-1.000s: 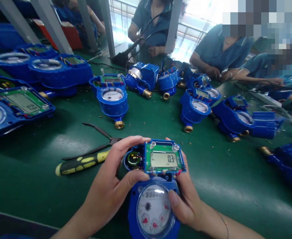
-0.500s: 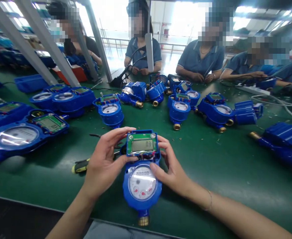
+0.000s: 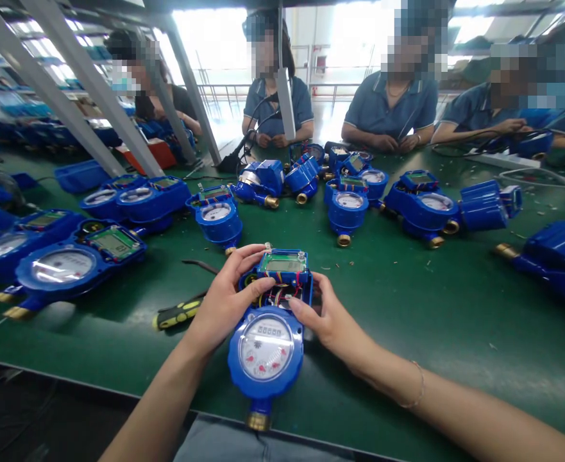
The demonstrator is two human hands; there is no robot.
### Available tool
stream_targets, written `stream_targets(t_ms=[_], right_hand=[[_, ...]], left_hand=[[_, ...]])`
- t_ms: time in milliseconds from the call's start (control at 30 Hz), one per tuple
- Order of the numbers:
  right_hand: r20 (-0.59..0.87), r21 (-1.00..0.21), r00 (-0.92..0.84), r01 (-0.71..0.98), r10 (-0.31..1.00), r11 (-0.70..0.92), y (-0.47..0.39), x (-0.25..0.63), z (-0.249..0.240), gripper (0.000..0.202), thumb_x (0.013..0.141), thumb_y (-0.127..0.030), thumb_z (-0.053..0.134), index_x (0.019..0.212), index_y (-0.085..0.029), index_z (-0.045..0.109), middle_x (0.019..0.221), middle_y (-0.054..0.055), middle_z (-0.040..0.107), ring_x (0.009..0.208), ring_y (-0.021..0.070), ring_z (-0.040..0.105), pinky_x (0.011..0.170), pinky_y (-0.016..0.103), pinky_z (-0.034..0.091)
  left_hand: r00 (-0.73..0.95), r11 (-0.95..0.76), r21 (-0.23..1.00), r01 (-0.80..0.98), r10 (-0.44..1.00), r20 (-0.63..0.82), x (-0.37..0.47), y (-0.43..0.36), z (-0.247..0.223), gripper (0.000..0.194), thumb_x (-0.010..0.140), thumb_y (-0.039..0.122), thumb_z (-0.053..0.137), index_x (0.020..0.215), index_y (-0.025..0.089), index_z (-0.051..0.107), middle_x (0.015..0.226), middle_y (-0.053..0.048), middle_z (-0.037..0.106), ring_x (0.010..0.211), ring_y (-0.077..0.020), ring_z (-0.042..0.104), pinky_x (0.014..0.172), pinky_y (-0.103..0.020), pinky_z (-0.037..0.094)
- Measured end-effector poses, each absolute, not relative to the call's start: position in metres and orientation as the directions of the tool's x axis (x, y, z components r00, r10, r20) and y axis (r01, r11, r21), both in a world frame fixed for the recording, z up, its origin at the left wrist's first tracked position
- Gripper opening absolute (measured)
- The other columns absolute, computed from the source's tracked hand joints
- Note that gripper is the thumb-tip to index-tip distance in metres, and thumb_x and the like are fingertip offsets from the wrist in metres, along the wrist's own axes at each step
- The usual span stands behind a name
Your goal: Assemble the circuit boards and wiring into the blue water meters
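A blue water meter [image 3: 265, 350] with a round clear dial and a brass end lies in front of me near the table's edge. At its far end a green circuit board with a small display [image 3: 285, 263] sits tilted up, and coloured wires [image 3: 279, 295] show beneath it. My left hand [image 3: 231, 295] grips the display part from the left, thumb on its near edge. Against the meter's right side rests my right hand [image 3: 328, 314], its thumb by the wires and its fingers partly hidden behind the housing. Beside my left hand lies a yellow-and-black handled tool [image 3: 179, 313].
Several other blue water meters stand around, such as one at left [image 3: 58, 266], one in the middle [image 3: 215, 218] and one at right [image 3: 558, 263]. Grey metal posts [image 3: 94, 96] rise at the left. Co-workers [image 3: 390, 109] sit across the green table [image 3: 431, 333].
The display board has tipped up and back, so the wires beneath show more. The meter's near end has swung slightly left, and my view has shifted a little.
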State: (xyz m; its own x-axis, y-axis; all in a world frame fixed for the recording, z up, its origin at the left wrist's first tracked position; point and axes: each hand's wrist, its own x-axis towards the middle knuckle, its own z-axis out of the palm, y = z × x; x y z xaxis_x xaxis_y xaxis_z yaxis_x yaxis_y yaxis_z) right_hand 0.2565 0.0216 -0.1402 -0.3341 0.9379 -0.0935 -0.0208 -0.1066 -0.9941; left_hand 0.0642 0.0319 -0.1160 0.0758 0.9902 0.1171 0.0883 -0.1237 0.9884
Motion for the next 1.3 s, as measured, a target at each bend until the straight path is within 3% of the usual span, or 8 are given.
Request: stream_targets(t_ms=[133,267,367,567,800,967,1100,1300], right_hand=[[-0.224,-0.94,-0.462,-0.131,0.858,-0.316,0.018,0.257,-0.133,0.076,0.082,-0.053,0.073,0.135,-0.02,0.03,0.132,0.017,0.055,0.116,0.0311,0.059,0.103,0.055,0.045],[-0.184,-0.94,-0.468,-0.174,0.865,-0.294,0.018,0.255,-0.129,0.081,0.076,-0.041,0.081,0.136,-0.023,0.029,0.141,0.014,0.05,0.125,0.03,0.053,0.11,0.051,0.04],[-0.15,-0.944,-0.472,-0.192,0.869,-0.267,0.018,0.253,-0.13,0.079,0.075,-0.035,0.082,0.133,-0.023,0.03,0.138,0.013,0.052,0.126,0.0297,0.053,0.111,0.051,0.039],[0.076,-0.972,-0.474,-0.231,0.877,-0.04,0.026,0.257,-0.119,0.079,0.073,-0.025,0.083,0.133,-0.027,0.031,0.137,0.009,0.05,0.129,0.0279,0.05,0.112,0.048,0.04],[0.333,-0.924,-0.492,0.002,0.804,0.383,0.035,0.273,-0.094,0.084,0.067,-0.022,0.086,0.135,-0.033,0.037,0.138,0.005,0.042,0.131,0.0284,0.044,0.115,0.045,0.036],[0.365,-0.907,-0.449,0.028,0.816,0.421,0.032,0.273,-0.095,0.093,0.055,-0.023,0.093,0.131,-0.035,0.041,0.133,0.002,0.041,0.125,0.0285,0.046,0.108,0.041,0.042],[0.296,-0.951,-0.37,-0.027,0.88,0.309,0.031,0.271,-0.094,0.069,0.066,-0.025,0.087,0.121,-0.033,0.046,0.121,0.001,0.051,0.108,0.023,0.056,0.091,0.036,0.051],[0.371,-0.92,-0.316,0.004,0.873,0.392,0.027,0.27,-0.094,0.074,0.06,-0.013,0.087,0.12,-0.032,0.048,0.12,-0.001,0.049,0.109,0.0184,0.054,0.093,0.027,0.047]], left_hand=[[0.011,0.01,0.995,0.099,1.0,-0.011,0.061,0.02,-0.115,0.055,0.085,0.042,0.068,0.133,0.026,0.046,0.146,-0.01,0.049,0.138,-0.0283,0.041,0.115,-0.045,0.034],[-0.039,0.234,0.968,-0.09,0.97,-0.238,0.07,0.004,-0.115,0.054,0.087,0.049,0.063,0.134,0.028,0.047,0.14,-0.009,0.055,0.127,-0.0301,0.054,0.101,-0.039,0.048],[-0.037,0.259,0.929,-0.264,0.96,-0.278,0.08,-0.002,-0.116,0.05,0.087,0.046,0.063,0.131,0.027,0.051,0.129,-0.007,0.063,0.116,-0.0279,0.061,0.091,-0.034,0.054],[-0.149,0.071,0.966,-0.249,0.983,-0.11,0.083,0.002,-0.121,0.048,0.087,0.039,0.067,0.131,0.029,0.052,0.124,-0.004,0.066,0.113,-0.0248,0.063,0.092,-0.033,0.054],[-0.214,-0.302,0.952,-0.042,0.934,0.287,0.091,0.007,-0.115,0.045,0.086,0.036,0.065,0.129,0.027,0.056,0.141,-0.004,0.054,0.131,-0.0263,0.049,0.113,-0.038,0.036],[-0.252,-0.252,0.967,0.031,0.934,0.252,0.094,0.008,-0.105,0.045,0.085,0.046,0.062,0.126,0.026,0.059,0.139,-0.004,0.055,0.125,-0.0275,0.053,0.107,-0.038,0.042],[-0.135,-0.124,0.992,0.022,0.983,0.125,0.091,0.006,-0.101,0.052,0.085,0.045,0.065,0.133,0.029,0.052,0.14,-0.005,0.055,0.117,-0.0279,0.06,0.096,-0.037,0.051],[-0.095,-0.203,0.979,0.018,0.974,0.204,0.092,0.001,-0.101,0.044,0.091,0.039,0.057,0.134,0.031,0.051,0.147,-0.002,0.048,0.137,-0.027,0.042,0.119,-0.04,0.028]])
